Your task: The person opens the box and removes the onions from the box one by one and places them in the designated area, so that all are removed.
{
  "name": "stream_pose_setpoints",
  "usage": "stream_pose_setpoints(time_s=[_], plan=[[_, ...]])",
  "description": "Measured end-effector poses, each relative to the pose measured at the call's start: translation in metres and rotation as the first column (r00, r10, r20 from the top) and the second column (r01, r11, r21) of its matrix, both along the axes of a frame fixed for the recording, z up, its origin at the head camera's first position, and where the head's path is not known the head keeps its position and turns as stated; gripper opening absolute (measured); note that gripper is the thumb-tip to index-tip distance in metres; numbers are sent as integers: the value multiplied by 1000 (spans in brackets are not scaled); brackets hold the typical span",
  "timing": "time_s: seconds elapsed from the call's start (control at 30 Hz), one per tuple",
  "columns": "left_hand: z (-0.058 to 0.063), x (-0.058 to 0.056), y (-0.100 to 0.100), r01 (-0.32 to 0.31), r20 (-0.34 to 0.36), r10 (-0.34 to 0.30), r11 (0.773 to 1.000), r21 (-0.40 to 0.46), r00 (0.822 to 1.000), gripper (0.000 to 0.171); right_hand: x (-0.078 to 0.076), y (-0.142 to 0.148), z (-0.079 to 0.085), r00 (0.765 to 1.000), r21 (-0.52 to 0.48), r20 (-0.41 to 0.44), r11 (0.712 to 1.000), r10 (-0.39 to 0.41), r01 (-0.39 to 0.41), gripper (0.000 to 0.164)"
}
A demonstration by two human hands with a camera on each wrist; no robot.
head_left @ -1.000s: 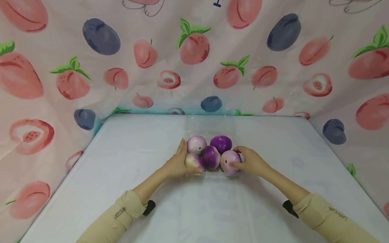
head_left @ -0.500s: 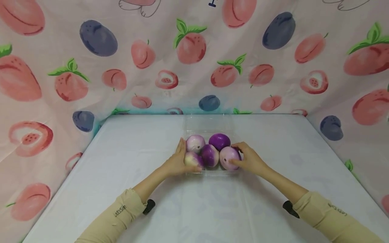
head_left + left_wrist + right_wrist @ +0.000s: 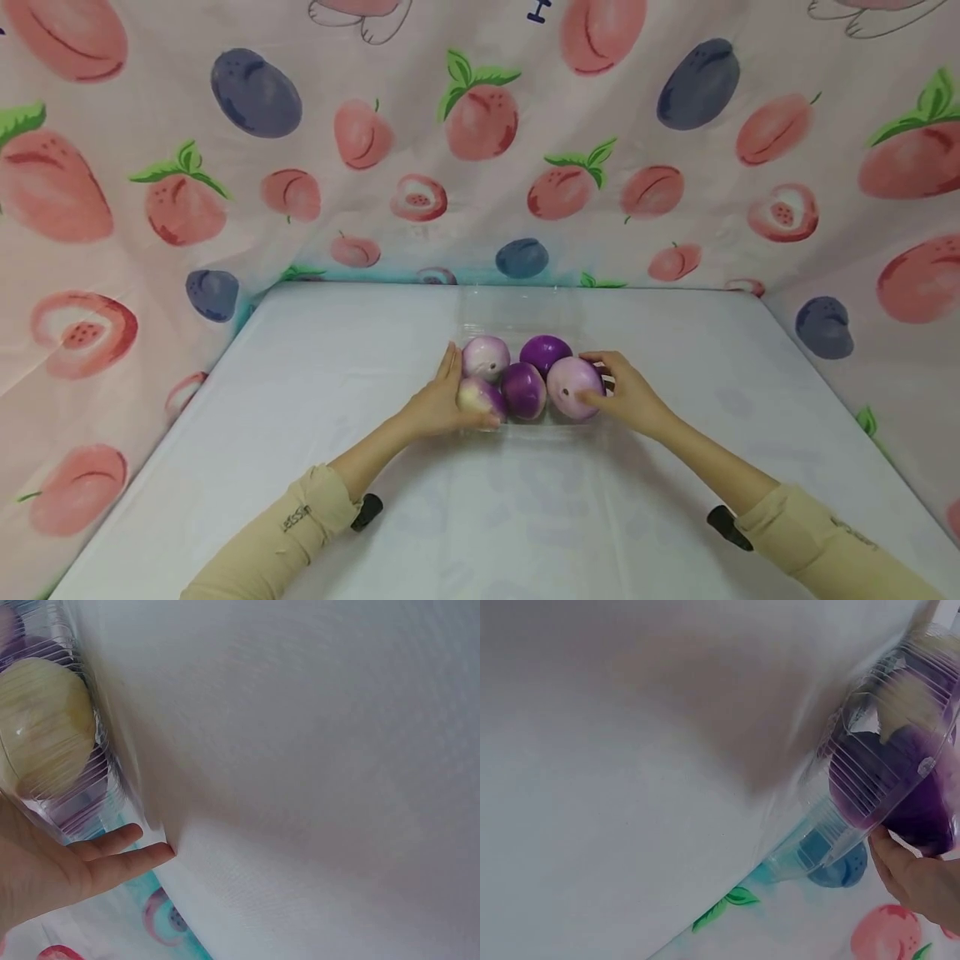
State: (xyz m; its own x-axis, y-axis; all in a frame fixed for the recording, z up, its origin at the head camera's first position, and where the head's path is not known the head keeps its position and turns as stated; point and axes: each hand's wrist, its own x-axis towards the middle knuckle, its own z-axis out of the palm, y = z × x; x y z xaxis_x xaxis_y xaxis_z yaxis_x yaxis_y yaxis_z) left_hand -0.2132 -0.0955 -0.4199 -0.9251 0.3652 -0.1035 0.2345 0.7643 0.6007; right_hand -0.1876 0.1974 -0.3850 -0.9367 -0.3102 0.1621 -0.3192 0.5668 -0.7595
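Note:
A clear plastic box (image 3: 536, 427) with its lid (image 3: 517, 308) folded back holds several purple-and-white onions, among them a deep purple onion (image 3: 546, 353). My left hand (image 3: 442, 404) rests against the box's left side, fingers straight, thumb along the front rim by a pale onion (image 3: 480, 398). In the left wrist view, two straight fingers (image 3: 124, 862) lie beside the ribbed wall. My right hand (image 3: 626, 396) grips a pale purple onion (image 3: 572, 385) at the box's right end, thumb on its front. The right wrist view shows fingers (image 3: 900, 866) under a dark purple onion surface (image 3: 922, 802).
A white cloth covers the table (image 3: 337, 358). Behind it and at both sides hangs a fruit-print curtain (image 3: 300, 150). A dark strap end (image 3: 367, 512) shows by the left sleeve, with a similar dark piece (image 3: 729, 527) by the right sleeve.
My right hand has shifted slightly right and raised the pale purple onion, which now tilts and covers more of the box's right end. The left hand stays in place against the box.

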Motion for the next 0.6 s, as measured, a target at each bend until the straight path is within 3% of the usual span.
stream_pose_setpoints(time_s=[0.33, 0.6], plan=[[2, 2, 0, 10, -5, -10, 1000, -6, 1000, 129, 1, 4, -5, 992, -140, -128, 990, -1, -17, 55], [-1, 0, -2, 19, -16, -19, 1000, 8, 1000, 132, -5, 9, -3, 983, -260, -164, 965, -83, 37, 58]])
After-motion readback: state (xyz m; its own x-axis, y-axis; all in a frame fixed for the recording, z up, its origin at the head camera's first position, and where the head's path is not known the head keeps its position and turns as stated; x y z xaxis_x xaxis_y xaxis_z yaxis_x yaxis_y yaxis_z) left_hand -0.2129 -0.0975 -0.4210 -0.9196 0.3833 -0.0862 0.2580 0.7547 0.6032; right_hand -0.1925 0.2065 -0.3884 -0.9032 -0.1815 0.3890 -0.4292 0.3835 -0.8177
